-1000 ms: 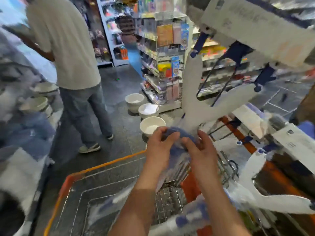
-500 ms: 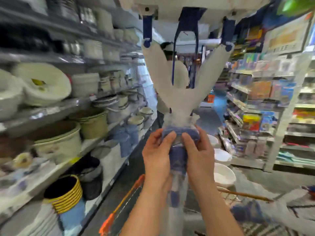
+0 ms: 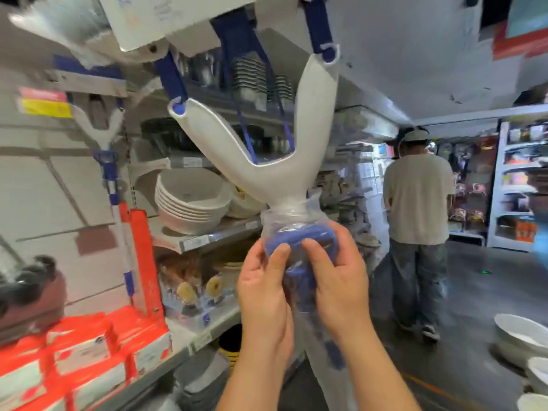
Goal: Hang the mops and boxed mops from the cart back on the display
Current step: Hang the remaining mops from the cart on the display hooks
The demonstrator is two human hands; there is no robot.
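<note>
Left grip (image 3: 264, 295): clamped on the plastic-wrapped blue collar (image 3: 299, 237) of the mop (image 3: 267, 170), thumb on the front, fingers curled round behind.
Right grip (image 3: 341, 280): clamped on the same collar from the other side, its thumb just beside the left thumb.
Mop: held upright, head up, in front of the shelving. Its white Y-shaped yoke rises from the collar to blue hinges under the flat mop head (image 3: 139, 22) at the top edge.
Handle (image 3: 326, 369): sleeved in clear plastic, running down between the forearms.
Hung mop (image 3: 108, 161): on the display panel at left, head up, blue-and-white handle hanging beside an orange upright.
Boxes (image 3: 89, 351): orange and white, in a row on the lower-left shelf.
Stacked bowls (image 3: 189, 200): white, on a shelf (image 3: 201, 241) behind the yoke.
Floor bowls (image 3: 519, 336): white, lower right.
Other person (image 3: 418, 203): standing in the aisle, back turned, well apart.
</note>
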